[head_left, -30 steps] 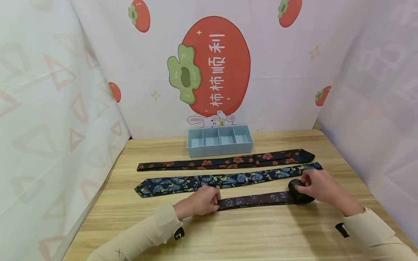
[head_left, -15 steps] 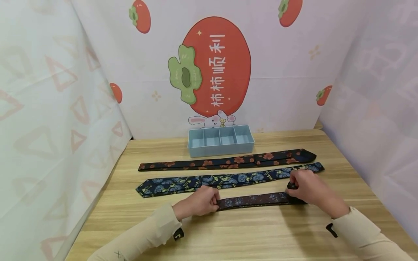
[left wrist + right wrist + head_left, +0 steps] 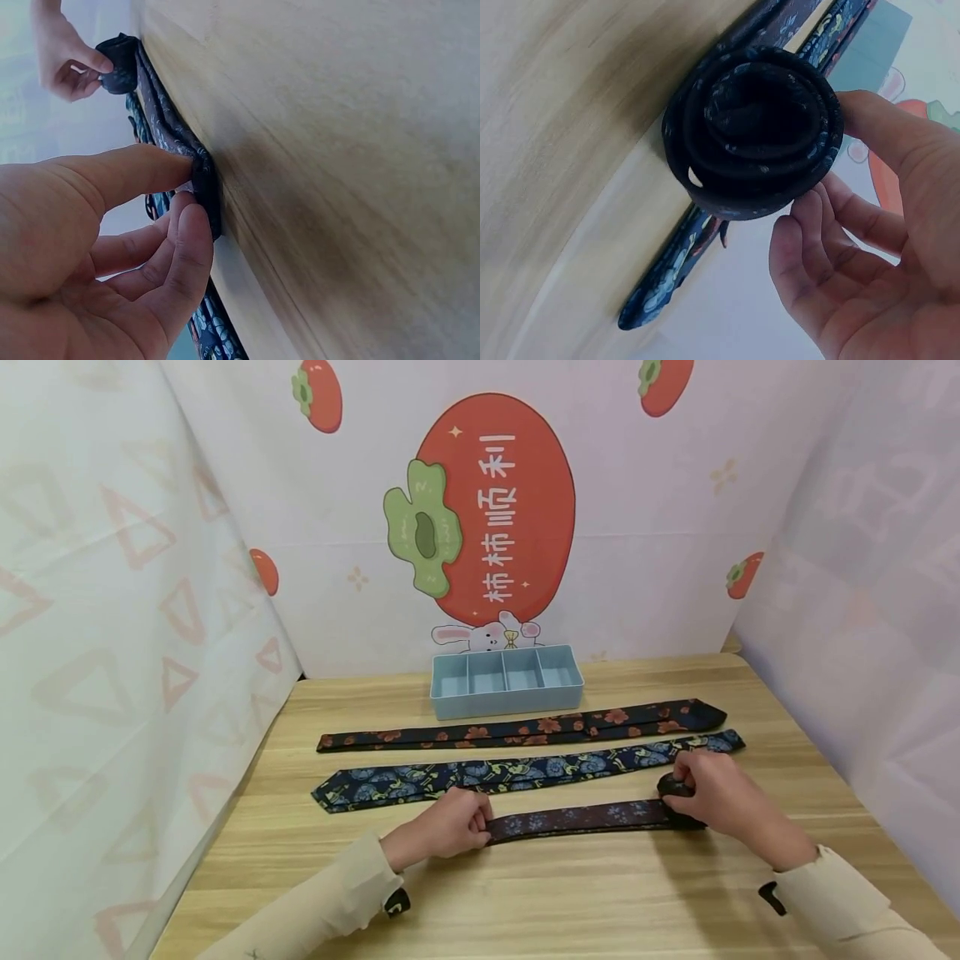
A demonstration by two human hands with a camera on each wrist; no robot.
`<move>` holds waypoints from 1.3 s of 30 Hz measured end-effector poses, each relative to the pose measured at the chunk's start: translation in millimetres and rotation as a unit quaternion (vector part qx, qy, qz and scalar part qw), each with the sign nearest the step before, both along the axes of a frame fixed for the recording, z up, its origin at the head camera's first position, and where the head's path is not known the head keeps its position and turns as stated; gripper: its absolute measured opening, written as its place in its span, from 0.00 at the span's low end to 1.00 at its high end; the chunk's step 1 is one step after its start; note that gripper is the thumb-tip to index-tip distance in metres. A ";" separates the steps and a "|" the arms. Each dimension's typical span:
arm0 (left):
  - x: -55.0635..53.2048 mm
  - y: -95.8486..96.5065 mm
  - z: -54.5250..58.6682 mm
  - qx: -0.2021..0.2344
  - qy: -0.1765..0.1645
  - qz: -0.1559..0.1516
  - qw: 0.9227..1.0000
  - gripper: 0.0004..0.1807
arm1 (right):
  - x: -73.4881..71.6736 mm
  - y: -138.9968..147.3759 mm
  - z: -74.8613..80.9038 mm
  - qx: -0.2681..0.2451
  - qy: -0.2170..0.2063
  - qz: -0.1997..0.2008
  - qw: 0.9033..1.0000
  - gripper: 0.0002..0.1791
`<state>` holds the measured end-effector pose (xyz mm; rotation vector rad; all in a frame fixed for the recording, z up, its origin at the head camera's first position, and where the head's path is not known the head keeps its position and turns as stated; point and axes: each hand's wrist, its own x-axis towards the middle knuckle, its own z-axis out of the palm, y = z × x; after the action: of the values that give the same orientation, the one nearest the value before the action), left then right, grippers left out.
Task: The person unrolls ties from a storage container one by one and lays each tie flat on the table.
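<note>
A dark maroon necktie with small blue flowers (image 3: 577, 821) lies nearest the front, partly rolled up at its right end. My left hand (image 3: 450, 825) pinches its flat left end between thumb and fingers, seen close in the left wrist view. At the other end, my right hand (image 3: 731, 797) holds the coiled roll (image 3: 754, 131), thumb on one side and fingertips on the other. In the right wrist view the roll stands on edge, its loose spiral layers facing the camera. From above, the right hand hides part of the roll.
Behind the hands lies a navy necktie with blue and yellow figures (image 3: 555, 768). Farther back is a dark necktie with orange flowers (image 3: 480, 735). A light blue divided box (image 3: 506, 702) stands at the wooden table's (image 3: 525, 902) back, before a patterned cloth.
My right hand has moved left over the roll, then slightly back right, still holding it. The left hand has shifted a little left with the necktie's flat end.
</note>
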<state>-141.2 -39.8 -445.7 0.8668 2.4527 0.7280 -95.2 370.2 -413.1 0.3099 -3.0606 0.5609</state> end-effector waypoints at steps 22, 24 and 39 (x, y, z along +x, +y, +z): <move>1.9 -6.1 4.2 0.011 -0.007 -0.003 1.000 0.06 | -1.9 8.8 12.9 0.007 -0.021 -0.011 1.000 0.15; 2.0 -5.5 5.3 0.011 -0.010 -0.005 1.000 0.07 | -2.3 3.6 11.9 0.006 -0.033 -0.009 0.999 0.15; -0.7 -20.8 3.4 0.013 -0.022 0.008 1.000 0.07 | -0.3 0.3 -0.4 0.000 -0.026 -0.004 1.000 0.18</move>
<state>-141.9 -60.6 -442.3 0.8320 2.4188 0.7776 -95.5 370.5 -413.5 0.2868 -3.1106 0.5767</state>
